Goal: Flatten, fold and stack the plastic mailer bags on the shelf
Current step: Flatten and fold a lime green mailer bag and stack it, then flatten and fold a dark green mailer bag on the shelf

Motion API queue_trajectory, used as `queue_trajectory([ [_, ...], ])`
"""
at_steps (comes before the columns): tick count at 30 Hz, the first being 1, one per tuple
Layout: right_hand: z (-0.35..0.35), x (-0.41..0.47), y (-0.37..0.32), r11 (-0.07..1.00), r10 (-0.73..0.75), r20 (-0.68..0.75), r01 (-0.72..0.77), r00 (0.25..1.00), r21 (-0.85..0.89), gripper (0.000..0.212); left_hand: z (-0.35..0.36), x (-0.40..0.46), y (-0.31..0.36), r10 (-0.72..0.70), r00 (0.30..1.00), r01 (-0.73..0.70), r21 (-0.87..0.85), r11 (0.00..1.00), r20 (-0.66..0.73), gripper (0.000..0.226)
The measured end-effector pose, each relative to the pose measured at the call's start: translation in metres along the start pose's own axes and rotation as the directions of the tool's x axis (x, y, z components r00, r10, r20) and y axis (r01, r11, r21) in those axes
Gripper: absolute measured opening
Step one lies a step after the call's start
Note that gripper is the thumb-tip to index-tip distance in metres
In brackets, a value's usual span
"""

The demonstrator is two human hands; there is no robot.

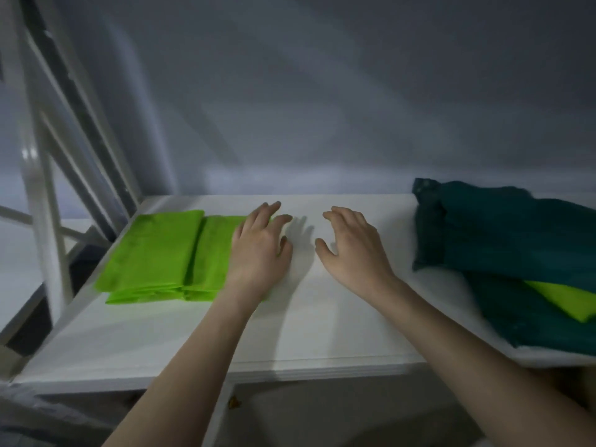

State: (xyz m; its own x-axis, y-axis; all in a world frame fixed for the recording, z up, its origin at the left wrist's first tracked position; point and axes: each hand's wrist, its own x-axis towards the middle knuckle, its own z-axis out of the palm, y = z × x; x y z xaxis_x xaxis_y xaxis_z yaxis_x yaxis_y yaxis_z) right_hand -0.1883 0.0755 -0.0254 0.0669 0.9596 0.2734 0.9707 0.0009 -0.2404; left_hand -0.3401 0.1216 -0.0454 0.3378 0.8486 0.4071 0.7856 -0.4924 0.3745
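A stack of folded bright green mailer bags (154, 253) lies flat on the left part of the white shelf (322, 333). My left hand (261, 250) rests with spread fingers on the stack's right edge. My right hand (351, 250) hovers open just above the bare shelf, to the right of the stack, holding nothing. On the right side lies a loose pile of dark teal mailer bags (503, 233), with one bright green bag (571, 301) tucked between its layers.
A white metal frame with diagonal braces (48, 175) stands at the shelf's left end. A grey wall (322, 108) closes off the back. The shelf's front edge runs just under my forearms.
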Motion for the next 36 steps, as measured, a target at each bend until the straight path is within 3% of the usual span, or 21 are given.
queue_trajectory([
  [5,-0.031,-0.024,0.058,0.997,0.073,-0.039,-0.074,0.997,-0.029,0.048,0.03,-0.001,0.064,0.148,0.988,-0.143,-0.09,0.986,0.051,0.046],
  [16,-0.084,-0.081,0.172,0.96,0.259,-0.103,-0.267,0.96,-0.078,0.053,0.087,-0.003,0.17,0.293,0.927,-0.271,-0.123,0.955,0.235,0.054],
  [24,-0.097,-0.113,0.235,0.915,0.368,-0.049,-0.371,0.928,-0.158,0.065,0.124,0.003,0.222,0.221,0.914,-0.211,-0.066,0.975,0.34,0.069],
  [28,-0.097,-0.118,0.257,0.901,0.397,-0.019,-0.393,0.918,-0.185,0.07,0.144,0.01,0.236,0.173,0.918,-0.191,0.015,0.981,0.356,0.065],
  [32,-0.095,-0.114,0.271,0.897,0.395,0.002,-0.386,0.919,-0.217,0.08,0.151,0.022,0.255,0.189,0.967,-0.197,0.034,0.98,0.171,0.033],
  [36,-0.093,-0.105,0.272,0.867,0.433,0.028,-0.407,0.901,-0.288,0.09,0.146,0.036,0.272,0.251,0.965,-0.254,-0.035,0.967,-0.082,0.019],
])
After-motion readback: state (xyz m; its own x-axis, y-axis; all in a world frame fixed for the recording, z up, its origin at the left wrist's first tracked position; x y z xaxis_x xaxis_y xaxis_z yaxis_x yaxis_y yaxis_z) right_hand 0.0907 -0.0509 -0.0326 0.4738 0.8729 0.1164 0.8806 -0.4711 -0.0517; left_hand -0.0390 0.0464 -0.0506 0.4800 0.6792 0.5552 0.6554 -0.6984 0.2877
